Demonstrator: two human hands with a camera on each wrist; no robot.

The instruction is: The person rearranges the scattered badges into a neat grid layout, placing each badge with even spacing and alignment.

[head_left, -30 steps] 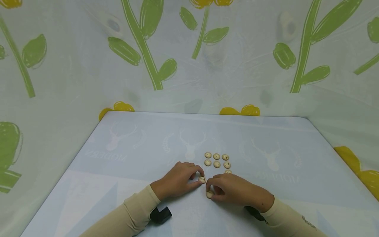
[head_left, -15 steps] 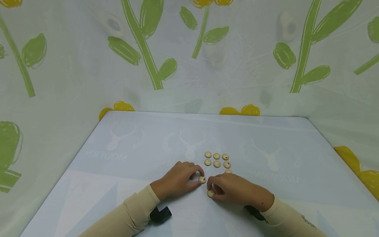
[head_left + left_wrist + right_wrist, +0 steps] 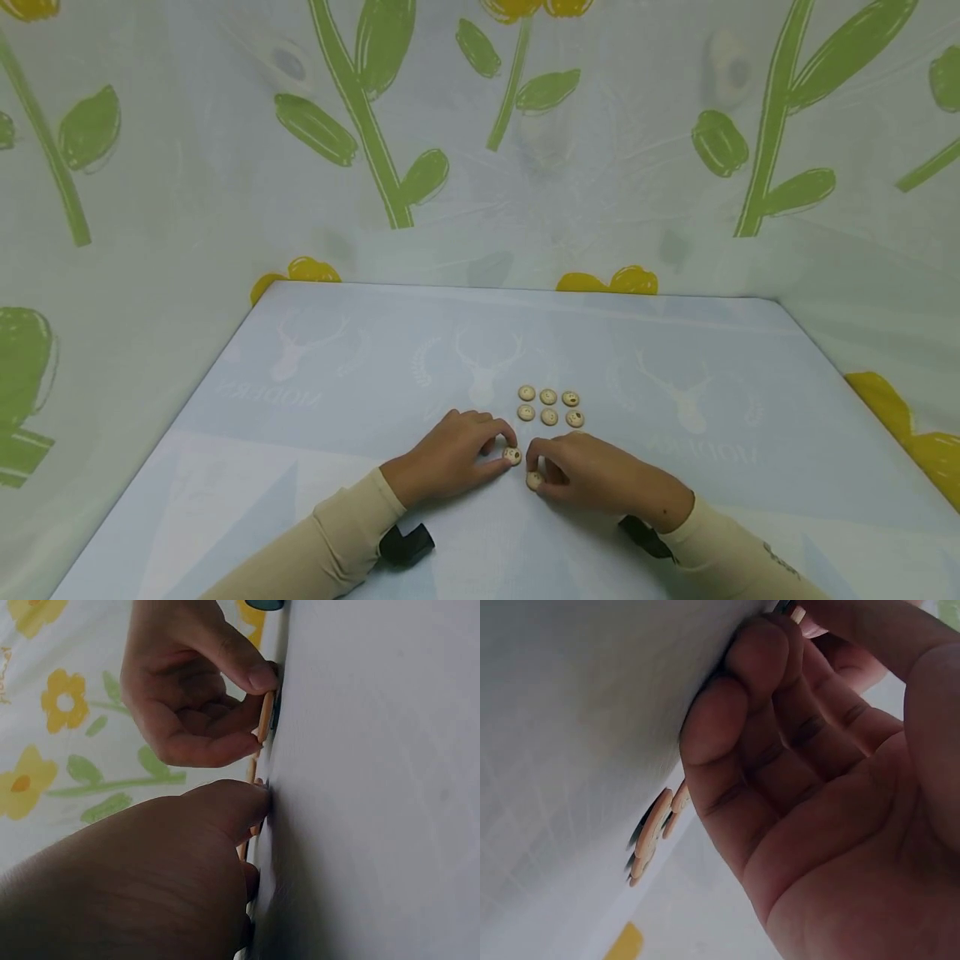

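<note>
My left hand point(image 3: 455, 456) lies on the table, thumb and forefinger pinching a small round wooden disc point(image 3: 512, 456) with dark marks on its face. Just to the right and slightly nearer, my right hand point(image 3: 592, 475) pinches another wooden disc point(image 3: 534, 481) between thumb and forefinger. That second disc point(image 3: 265, 716) stands on edge in the left wrist view, a little apart from the left fingers. Beyond the hands, several matching discs point(image 3: 549, 397) lie in two rows; the edge of one more shows behind the right knuckles. The right wrist view hides most of the pinch behind curled fingers.
A pale blue tabletop point(image 3: 300, 433) with faint deer prints spreads under both hands. Floral sheeting point(image 3: 525, 208) rises behind it and at the sides. Black wrist straps point(image 3: 407, 546) sit beneath the beige sleeves point(image 3: 330, 533).
My right hand has slid its disc slightly away from the body, toward the rows. It now covers more of the disc behind its knuckles. The left hand keeps its place.
</note>
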